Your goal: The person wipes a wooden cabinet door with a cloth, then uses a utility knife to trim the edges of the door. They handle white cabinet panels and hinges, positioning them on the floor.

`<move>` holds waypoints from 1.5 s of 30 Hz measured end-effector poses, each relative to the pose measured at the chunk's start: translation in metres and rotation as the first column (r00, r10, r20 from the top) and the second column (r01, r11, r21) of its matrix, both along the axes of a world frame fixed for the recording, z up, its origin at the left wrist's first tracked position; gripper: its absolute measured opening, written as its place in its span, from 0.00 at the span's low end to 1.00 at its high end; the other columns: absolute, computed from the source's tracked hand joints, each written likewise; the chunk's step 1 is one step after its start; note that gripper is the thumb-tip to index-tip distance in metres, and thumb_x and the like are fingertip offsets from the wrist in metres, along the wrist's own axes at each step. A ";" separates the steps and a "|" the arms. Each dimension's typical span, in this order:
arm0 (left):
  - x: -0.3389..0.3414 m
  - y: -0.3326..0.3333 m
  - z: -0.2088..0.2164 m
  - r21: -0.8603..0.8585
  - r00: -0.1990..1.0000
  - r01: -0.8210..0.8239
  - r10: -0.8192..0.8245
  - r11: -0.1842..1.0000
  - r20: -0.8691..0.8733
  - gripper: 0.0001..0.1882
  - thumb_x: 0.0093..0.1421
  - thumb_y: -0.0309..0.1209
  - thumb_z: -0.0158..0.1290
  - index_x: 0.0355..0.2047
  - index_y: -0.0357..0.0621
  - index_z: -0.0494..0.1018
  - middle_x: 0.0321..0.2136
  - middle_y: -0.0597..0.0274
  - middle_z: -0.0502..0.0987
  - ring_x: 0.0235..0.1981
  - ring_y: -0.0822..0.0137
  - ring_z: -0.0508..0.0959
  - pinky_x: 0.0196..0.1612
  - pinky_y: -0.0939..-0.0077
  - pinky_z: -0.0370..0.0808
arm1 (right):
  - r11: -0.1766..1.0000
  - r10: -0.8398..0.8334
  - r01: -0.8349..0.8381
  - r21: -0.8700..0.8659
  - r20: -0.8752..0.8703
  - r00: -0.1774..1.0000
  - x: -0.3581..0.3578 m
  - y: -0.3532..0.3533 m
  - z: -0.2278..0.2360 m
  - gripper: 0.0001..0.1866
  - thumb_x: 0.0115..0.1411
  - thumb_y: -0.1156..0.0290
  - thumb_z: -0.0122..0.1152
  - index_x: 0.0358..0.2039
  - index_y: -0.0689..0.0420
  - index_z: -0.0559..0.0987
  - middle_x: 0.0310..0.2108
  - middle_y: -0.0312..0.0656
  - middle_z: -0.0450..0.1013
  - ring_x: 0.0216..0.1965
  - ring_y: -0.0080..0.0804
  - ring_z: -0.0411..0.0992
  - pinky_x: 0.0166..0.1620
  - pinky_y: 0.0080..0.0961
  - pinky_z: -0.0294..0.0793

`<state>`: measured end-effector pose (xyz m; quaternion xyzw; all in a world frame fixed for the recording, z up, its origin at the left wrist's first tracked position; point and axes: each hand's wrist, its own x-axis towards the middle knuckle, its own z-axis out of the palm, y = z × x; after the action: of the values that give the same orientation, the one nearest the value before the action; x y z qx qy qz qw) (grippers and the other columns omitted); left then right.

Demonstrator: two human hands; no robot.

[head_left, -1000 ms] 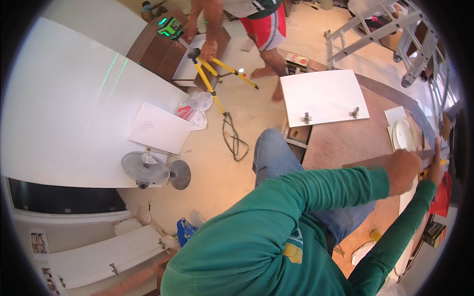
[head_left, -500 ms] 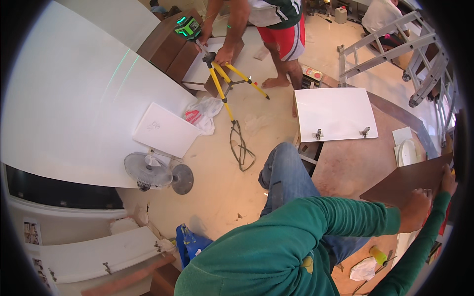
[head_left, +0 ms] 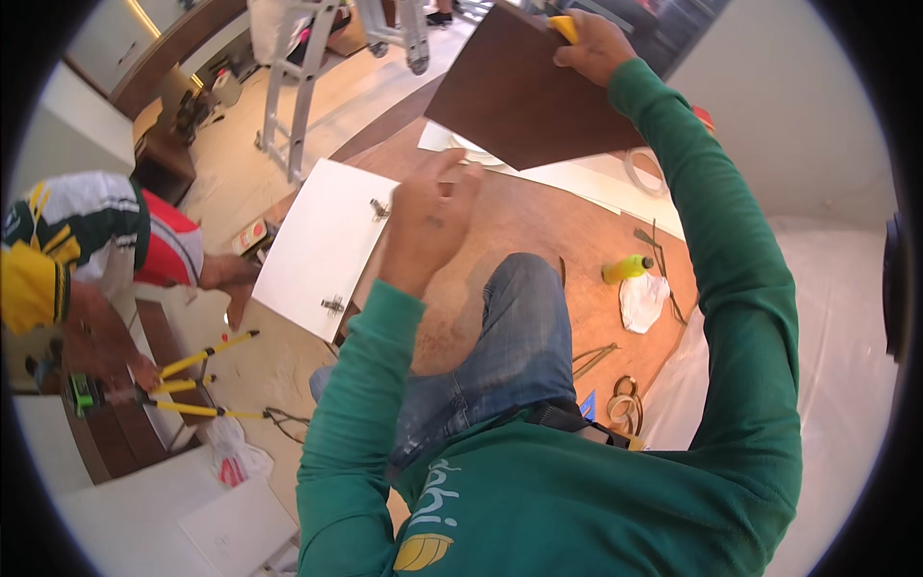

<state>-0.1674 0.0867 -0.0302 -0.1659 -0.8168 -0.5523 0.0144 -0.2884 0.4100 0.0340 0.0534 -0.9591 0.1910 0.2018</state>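
A dark brown panel point(head_left: 529, 91) stands tilted in front of me, its lowest corner pointing toward my knee. At its upper right edge is my right hand point(head_left: 598, 50), closed round a small yellow tool point(head_left: 564, 29) whose exact kind is not clear. The tool lies against the panel's edge. My left hand point(head_left: 433, 226) is raised apart from the panel, left of it, slightly blurred, with loosely bent, parted fingers and nothing visible in them. Below that hand lies a white cabinet door point(head_left: 322, 240) with two metal hinges.
A yellow-green bottle point(head_left: 627, 268), a white plastic bag point(head_left: 642, 303) and rolls of edging strip point(head_left: 625, 404) lie on the brown floor board point(head_left: 519, 216). An aluminium ladder point(head_left: 298, 106) stands beyond. At left, another person point(head_left: 106, 231) handles a yellow tripod point(head_left: 197, 409) with a laser level.
My view has swung right, toward the panel. My left hand has come off the panel and moved left. The yellow tool now shows in my right hand.
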 end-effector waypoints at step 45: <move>0.066 -0.123 0.088 0.085 0.787 -0.199 0.211 0.976 -0.580 0.24 0.70 0.33 0.51 0.63 0.34 0.65 0.65 0.47 0.65 0.64 0.55 0.69 0.66 0.51 0.70 | 0.963 0.090 -0.026 -0.267 0.230 0.969 0.146 -0.265 0.065 0.18 0.55 0.73 0.68 0.44 0.69 0.77 0.41 0.65 0.81 0.48 0.59 0.82 0.51 0.47 0.82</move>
<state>-0.1011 -0.0364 0.0577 -0.2383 -0.7803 -0.4773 0.3263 -0.1421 0.1446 0.0986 0.0312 -0.9408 0.3271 0.0839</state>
